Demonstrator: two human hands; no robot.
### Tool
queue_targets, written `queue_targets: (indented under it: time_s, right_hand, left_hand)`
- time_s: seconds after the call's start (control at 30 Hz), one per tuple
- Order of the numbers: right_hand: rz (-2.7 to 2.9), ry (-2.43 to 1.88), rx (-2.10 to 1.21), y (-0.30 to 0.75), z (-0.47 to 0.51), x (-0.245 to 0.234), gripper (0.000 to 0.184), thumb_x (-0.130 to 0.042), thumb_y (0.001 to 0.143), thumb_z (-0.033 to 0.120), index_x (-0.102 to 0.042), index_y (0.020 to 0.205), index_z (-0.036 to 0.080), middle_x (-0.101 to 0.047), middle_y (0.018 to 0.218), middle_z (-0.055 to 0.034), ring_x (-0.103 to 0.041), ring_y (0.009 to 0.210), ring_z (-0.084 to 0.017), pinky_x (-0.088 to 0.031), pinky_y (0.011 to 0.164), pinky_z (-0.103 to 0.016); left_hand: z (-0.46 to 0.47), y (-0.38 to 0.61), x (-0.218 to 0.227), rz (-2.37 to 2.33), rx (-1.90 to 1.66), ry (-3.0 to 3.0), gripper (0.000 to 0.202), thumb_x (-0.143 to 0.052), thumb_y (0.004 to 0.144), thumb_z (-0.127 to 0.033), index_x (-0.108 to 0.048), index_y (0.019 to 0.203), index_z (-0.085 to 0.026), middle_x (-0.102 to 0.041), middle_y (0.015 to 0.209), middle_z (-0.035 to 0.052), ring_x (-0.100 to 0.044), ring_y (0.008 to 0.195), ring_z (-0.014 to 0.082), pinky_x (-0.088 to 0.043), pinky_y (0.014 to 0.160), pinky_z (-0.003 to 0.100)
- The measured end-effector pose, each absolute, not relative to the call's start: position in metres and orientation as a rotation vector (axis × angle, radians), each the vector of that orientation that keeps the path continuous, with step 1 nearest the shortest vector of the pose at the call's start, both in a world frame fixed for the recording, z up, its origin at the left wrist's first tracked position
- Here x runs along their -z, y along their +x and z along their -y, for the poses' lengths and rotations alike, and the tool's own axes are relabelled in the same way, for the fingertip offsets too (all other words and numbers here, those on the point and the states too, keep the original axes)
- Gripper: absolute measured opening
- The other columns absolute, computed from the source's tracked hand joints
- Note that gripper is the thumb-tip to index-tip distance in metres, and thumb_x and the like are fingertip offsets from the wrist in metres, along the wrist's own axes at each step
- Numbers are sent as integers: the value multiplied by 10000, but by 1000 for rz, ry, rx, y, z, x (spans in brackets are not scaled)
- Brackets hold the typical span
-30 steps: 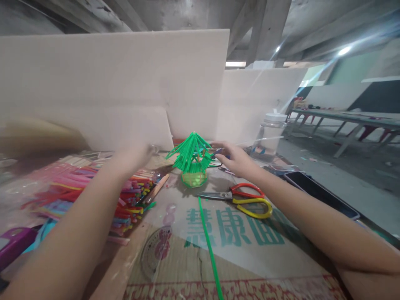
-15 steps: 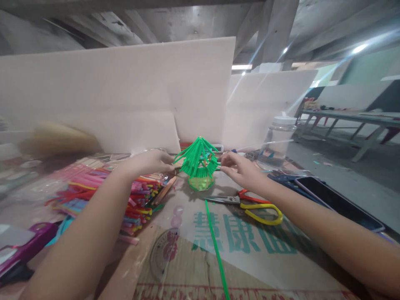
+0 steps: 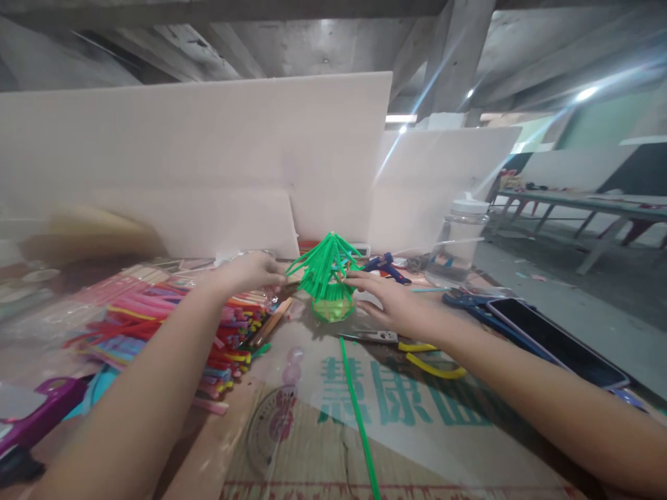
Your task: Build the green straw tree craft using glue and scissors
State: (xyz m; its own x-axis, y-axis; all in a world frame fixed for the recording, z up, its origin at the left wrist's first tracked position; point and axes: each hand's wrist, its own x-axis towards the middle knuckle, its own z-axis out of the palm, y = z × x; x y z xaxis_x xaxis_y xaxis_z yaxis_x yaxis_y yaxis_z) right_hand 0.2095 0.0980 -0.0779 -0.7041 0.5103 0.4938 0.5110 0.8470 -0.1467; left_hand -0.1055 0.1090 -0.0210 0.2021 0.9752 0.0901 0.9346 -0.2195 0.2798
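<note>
A small green tree made of cut straws stands on a yellow-green base in the middle of the cardboard sheet. My left hand reaches to the tree's left side, fingers curled near its lower branches. My right hand lies at the tree's right side, fingers stretched toward the base and touching it. A long green straw lies on the cardboard in front of the tree. Scissors with yellow and red handles lie partly under my right wrist.
A heap of coloured straws fills the left. A clear jar with a white lid, a blue tool, and a dark phone are at the right. White boards stand behind.
Both hands closed in on the green tree. My right hand dropped lower to the base and now covers part of the scissors. The blue tool behind is uncovered.
</note>
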Motion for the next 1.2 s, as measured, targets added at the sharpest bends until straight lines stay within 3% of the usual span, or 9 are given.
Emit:
queue_targets:
  time_s: [0.1,0.2,0.27,0.33,0.43,0.53,0.7,0.83,1.2]
  right_hand:
    - [2491,-738,12,209,-97,80,445,-515,929,237,-501,1374,216,-533,1434,-102,-495,1327,-236,-435,1066,-435]
    - [2479,-729,0,209,-93,80,423,-514,930,237,-524,1353,215,-548,1418,-99,-519,1303,-230,-443,1056,-423]
    - [2420,-738,4,208,-92,74,368,-518,925,229,-576,1288,202,-621,1327,-102,-584,1221,-229,-474,1011,-409]
    - [2287,-775,4,206,-93,62,300,-515,929,238,-630,1200,184,-698,1181,-99,-654,1084,-223,-513,933,-385]
    - [2091,-817,-74,198,-107,33,288,-499,939,245,-662,1167,178,-738,1069,-83,-693,944,-199,-538,843,-343]
    - [2086,-846,-209,184,-130,10,353,-469,934,168,-663,1226,207,-717,1176,-62,-668,1052,-187,-508,928,-342]
    - [2212,-723,-273,168,-157,10,368,-464,936,158,-666,1237,220,-712,1203,-38,-651,1107,-165,-482,960,-296]
    - [2215,-675,-170,170,-152,20,409,-436,952,167,-601,1319,240,-698,1230,-23,-648,1115,-163,-486,945,-289]
    - [2298,-723,-41,173,-142,19,445,-416,945,121,-594,1330,256,-659,1299,-19,-620,1183,-177,-480,978,-308]
  left_hand:
    - [-112,-123,23,-2179,-562,2265,343,-475,798,-421,-746,808,-211,-707,730,114,-672,753,311,-473,692,383]
    - [-115,-131,26,-2405,-764,2243,439,-425,791,-255,-692,1118,-136,-671,1055,224,-622,1029,400,-453,864,490]
    - [-117,-127,27,-2385,-829,2300,509,-437,785,-237,-629,1242,-123,-600,1234,227,-582,1129,389,-438,947,485]
    - [-117,-113,27,-2234,-903,2367,517,-441,825,-294,-590,1300,-153,-581,1308,173,-573,1171,330,-438,999,429]
    - [-112,-81,28,-1894,-1022,2362,532,-409,903,-478,-572,1314,-182,-661,1219,109,-625,1090,254,-490,949,372]
    - [-105,-51,33,-1624,-1174,2276,640,-499,870,-559,-506,1366,-156,-604,1321,136,-600,1148,261,-491,954,382]
    - [-101,-33,45,-1433,-1093,2369,679,-569,856,-518,-417,1424,-179,-523,1428,120,-506,1296,266,-398,1086,418]
    - [-101,-36,43,-1433,-1044,2349,651,-590,849,-519,-442,1399,-205,-535,1417,98,-509,1294,264,-389,1098,411]
    - [-96,-37,36,-1444,-956,2363,645,-570,852,-512,-447,1400,-195,-526,1432,100,-488,1314,282,-365,1114,442]
